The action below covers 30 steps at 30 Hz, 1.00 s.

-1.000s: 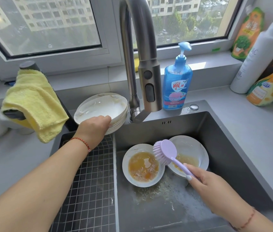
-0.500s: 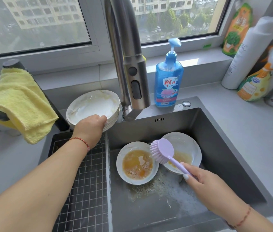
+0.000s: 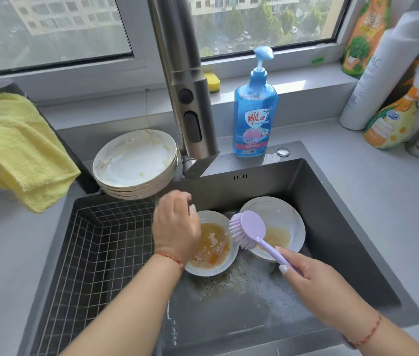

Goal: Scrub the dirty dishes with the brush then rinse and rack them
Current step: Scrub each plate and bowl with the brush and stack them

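Two dirty white bowls lie in the dark sink (image 3: 337, 206). The left bowl (image 3: 214, 246) holds orange-brown residue; the right bowl (image 3: 280, 214) has a paler smear. My right hand (image 3: 316, 281) grips the handle of the lilac dish brush (image 3: 248, 229), whose head hangs between the two bowls. My left hand (image 3: 176, 227) is blurred over the left bowl's near-left rim, fingers bent down; whether it holds the rim is unclear. A stack of dirty plates (image 3: 136, 160) sits on the sink's back left corner.
A black wire rack (image 3: 95, 253) fills the sink's left part. The steel faucet (image 3: 185, 86) rises at the back centre, beside a blue soap bottle (image 3: 254, 119). A yellow cloth (image 3: 18, 150) hangs at left. Several bottles (image 3: 388, 124) stand at the right.
My left hand has left the plate stack and moved right and down to the left bowl. The brush stays in my right hand, nearly still.
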### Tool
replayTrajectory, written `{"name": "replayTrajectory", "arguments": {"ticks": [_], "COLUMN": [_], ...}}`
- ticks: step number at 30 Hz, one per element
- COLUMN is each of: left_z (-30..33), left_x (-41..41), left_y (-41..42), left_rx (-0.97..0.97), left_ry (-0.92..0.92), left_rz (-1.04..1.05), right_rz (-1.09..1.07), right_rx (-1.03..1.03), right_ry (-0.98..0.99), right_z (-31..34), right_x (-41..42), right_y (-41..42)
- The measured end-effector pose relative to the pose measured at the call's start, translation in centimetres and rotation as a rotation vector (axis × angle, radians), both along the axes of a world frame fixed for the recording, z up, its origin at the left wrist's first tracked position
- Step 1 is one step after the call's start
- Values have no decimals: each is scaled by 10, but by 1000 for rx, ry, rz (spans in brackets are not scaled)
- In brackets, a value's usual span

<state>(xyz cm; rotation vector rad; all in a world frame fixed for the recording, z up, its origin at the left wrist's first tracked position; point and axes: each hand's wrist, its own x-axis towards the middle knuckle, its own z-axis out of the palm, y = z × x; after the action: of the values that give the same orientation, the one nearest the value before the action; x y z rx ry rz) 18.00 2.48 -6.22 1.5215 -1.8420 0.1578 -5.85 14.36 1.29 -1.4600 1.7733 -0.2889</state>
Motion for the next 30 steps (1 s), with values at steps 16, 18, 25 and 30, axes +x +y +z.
{"name": "replayTrajectory", "arguments": {"ticks": [16, 18, 25, 30], "left_z": [-114, -120, -136, -136], "left_x": [-30, -30, -25, -30], "left_y": [40, 38, 35, 34], "left_rx": [1163, 1154, 1085, 1056], "left_ry": [1664, 1768, 1931, 1931], "left_rz": [708, 733, 824, 783], "right_rz": [49, 51, 29, 36], "right_rx": [7, 13, 41, 39], "right_ry": [-3, 2, 12, 5], "right_z": [-17, -22, -30, -32], "right_x": [-11, -14, -23, -25], "right_y": [-21, -22, -24, -26]}}
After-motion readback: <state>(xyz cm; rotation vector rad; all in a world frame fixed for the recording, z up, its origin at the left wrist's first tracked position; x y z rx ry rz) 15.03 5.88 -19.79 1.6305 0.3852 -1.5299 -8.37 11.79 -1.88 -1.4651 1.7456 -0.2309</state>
